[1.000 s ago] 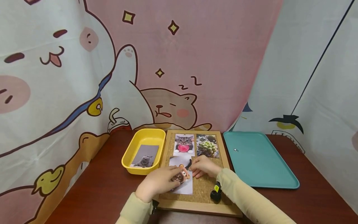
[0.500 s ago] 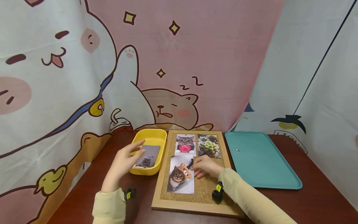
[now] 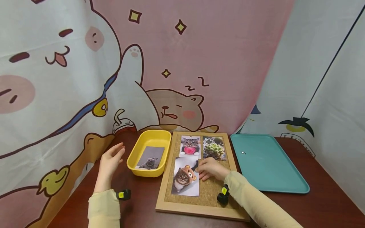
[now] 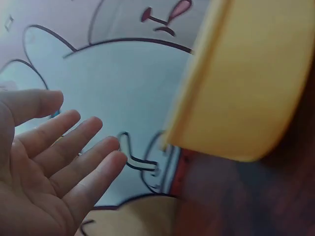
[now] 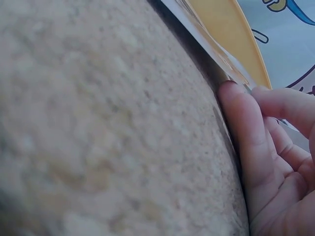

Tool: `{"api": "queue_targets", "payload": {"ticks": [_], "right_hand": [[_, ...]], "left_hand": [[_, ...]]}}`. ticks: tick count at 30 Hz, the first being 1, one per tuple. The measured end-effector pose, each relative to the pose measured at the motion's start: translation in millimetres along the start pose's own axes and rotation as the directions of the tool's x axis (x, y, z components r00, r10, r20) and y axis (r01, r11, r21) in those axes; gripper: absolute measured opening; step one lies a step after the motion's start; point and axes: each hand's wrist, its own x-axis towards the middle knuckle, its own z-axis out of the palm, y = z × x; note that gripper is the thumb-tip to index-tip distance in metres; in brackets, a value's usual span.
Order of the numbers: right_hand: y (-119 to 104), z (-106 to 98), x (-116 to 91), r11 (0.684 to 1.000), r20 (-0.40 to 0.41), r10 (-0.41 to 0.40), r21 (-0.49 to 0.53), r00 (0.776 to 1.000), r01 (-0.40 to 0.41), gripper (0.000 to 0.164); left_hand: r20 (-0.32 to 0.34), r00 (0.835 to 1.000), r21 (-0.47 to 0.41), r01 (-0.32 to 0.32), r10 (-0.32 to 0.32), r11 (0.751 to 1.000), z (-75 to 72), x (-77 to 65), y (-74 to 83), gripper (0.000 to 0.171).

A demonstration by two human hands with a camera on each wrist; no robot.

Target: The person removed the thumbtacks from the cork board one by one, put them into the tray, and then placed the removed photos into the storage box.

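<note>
My right hand (image 3: pixel 212 168) pinches the right edge of a photo of a cat in a bear hat (image 3: pixel 181 180). The right wrist view shows the thumb and index finger (image 5: pixel 246 123) at the photo's raised edge, close over the cork. That photo lies on a wood-framed corkboard (image 3: pixel 212 190), below a photo of a cat with a red heart shape (image 3: pixel 190 146) and a succulent photo (image 3: pixel 214 148). To the left of the yellow bin (image 3: pixel 134 164), my left hand (image 3: pixel 109 163) is in the air with loosely extended fingers and holds nothing.
The yellow bin contains a photo of a grey cat (image 3: pixel 151 157). Right of the corkboard lies a teal tray (image 3: pixel 268 167) with a small shiny piece (image 3: pixel 243 152) on it. A cartoon-printed cloth (image 3: pixel 228 63) hangs behind the dark red table (image 3: pixel 142 202).
My left hand has let go of the bear-hat cat photo and moved left, past the yellow bin. The right hand stays at the photo's edge.
</note>
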Motion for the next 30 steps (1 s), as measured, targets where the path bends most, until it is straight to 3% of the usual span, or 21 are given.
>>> {"api": "queue_targets", "payload": {"ticks": [11, 25, 30], "right_hand": [[0.7, -0.1, 1.1, 1.000, 0.004, 0.010, 0.015, 1.000, -0.010, 0.015], [7.1, -4.9, 5.6, 1.000, 0.026, 0.016, 0.021, 1.000, -0.016, 0.014], [8.0, -5.6, 5.5, 1.000, 0.032, -0.003, 0.030, 0.999, 0.002, 0.012]], "left_hand": [[0.086, 0.987, -0.079, 0.144, -0.137, 0.986, 7.7, 11.3, -35.8, 0.051], [0.161, 0.968, -0.085, 0.207, -0.191, 0.975, 15.6, 12.5, -42.4, 0.052], [0.161, 0.969, -0.092, 0.206, -0.190, 0.974, 16.7, 14.3, -42.9, 0.052]]}}
